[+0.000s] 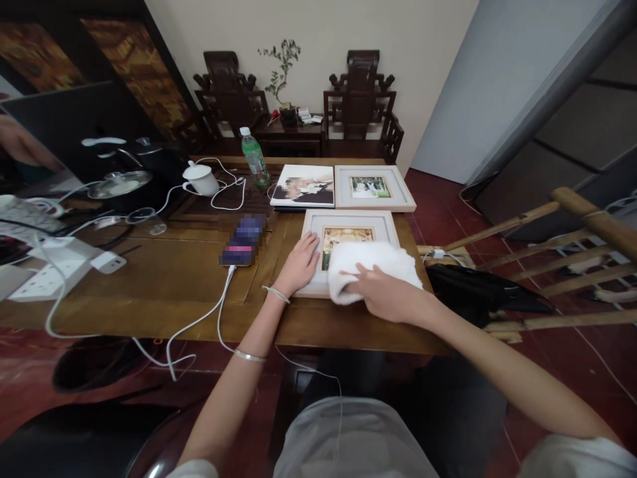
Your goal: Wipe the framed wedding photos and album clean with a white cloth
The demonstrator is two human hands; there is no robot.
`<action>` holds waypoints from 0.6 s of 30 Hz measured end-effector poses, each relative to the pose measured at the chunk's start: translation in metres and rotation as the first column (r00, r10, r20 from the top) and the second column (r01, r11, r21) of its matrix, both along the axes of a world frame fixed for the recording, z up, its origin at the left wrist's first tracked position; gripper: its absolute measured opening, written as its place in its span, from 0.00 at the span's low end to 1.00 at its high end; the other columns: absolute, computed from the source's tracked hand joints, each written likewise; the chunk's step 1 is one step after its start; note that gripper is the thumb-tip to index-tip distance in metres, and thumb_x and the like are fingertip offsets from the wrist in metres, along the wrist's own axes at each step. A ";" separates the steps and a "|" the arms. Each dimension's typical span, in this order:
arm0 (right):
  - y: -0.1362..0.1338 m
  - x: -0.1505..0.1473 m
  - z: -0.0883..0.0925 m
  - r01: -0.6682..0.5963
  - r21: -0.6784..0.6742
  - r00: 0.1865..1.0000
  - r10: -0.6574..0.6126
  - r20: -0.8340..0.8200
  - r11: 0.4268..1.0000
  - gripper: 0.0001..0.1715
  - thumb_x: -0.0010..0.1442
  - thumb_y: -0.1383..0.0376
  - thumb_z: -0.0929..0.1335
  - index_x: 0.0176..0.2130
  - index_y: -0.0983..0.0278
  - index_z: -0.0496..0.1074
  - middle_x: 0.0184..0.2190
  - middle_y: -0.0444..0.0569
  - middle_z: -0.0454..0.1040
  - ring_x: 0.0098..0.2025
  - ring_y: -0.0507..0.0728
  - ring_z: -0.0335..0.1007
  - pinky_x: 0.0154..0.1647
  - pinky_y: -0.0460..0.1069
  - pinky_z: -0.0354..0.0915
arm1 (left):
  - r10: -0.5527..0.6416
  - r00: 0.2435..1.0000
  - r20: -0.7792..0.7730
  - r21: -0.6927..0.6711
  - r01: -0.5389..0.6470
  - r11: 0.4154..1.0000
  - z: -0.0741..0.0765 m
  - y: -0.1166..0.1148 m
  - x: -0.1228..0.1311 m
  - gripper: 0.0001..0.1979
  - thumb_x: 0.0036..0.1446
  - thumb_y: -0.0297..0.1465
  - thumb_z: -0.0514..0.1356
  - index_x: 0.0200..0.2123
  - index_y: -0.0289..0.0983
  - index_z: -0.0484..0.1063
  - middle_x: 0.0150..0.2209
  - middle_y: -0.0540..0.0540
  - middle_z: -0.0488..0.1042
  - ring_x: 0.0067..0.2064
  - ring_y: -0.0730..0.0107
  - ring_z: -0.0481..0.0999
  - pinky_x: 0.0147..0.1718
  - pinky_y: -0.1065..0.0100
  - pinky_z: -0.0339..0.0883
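Observation:
A white-framed picture (348, 224) lies flat on the wooden table (164, 279) in front of me. My left hand (299, 263) rests flat on the frame's left edge, fingers stretched out. My right hand (385, 294) presses a folded white cloth (371, 262) onto the lower right part of the frame's glass, fingers closed over the cloth. The cloth hides much of the picture.
A second white frame (374, 188) and a photo print (303, 186) lie further back. A phone (243, 240) on a white cable, a green bottle (255, 158), a white teapot (200, 179), power strips (54, 269) and cables fill the left. A bamboo chair (562, 265) stands at right.

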State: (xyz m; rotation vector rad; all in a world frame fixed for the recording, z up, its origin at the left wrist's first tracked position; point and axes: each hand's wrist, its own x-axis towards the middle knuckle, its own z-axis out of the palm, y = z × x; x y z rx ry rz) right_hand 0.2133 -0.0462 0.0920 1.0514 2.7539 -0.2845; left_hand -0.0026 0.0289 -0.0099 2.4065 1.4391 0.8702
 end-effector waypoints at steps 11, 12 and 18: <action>0.040 -0.050 -0.038 -0.016 0.255 0.999 0.026 -0.037 0.967 0.22 0.57 0.75 0.60 0.48 0.66 0.74 0.64 0.50 0.56 0.65 0.72 0.45 0.60 0.69 0.48 | -0.018 0.954 0.301 -0.091 0.048 0.995 0.011 -0.008 0.002 0.29 0.67 0.43 0.36 0.63 0.34 0.53 0.67 0.40 0.49 0.67 0.67 0.48 0.65 0.59 0.43; 0.051 -0.053 -0.041 0.001 0.290 0.999 0.009 -0.035 0.957 0.22 0.57 0.75 0.61 0.47 0.66 0.74 0.64 0.50 0.56 0.65 0.72 0.44 0.61 0.69 0.47 | -0.018 0.954 0.301 -0.090 0.048 0.995 0.011 -0.007 0.002 0.29 0.67 0.43 0.36 0.63 0.33 0.53 0.67 0.40 0.49 0.67 0.66 0.48 0.65 0.59 0.42; 0.106 -0.062 -0.046 0.106 0.463 0.994 -0.094 -0.048 0.880 0.20 0.61 0.71 0.60 0.49 0.66 0.74 0.63 0.50 0.59 0.67 0.73 0.38 0.63 0.71 0.37 | 0.002 0.978 0.210 -0.094 0.018 0.995 0.003 -0.003 0.001 0.30 0.66 0.42 0.40 0.64 0.28 0.48 0.67 0.35 0.48 0.67 0.62 0.47 0.65 0.56 0.41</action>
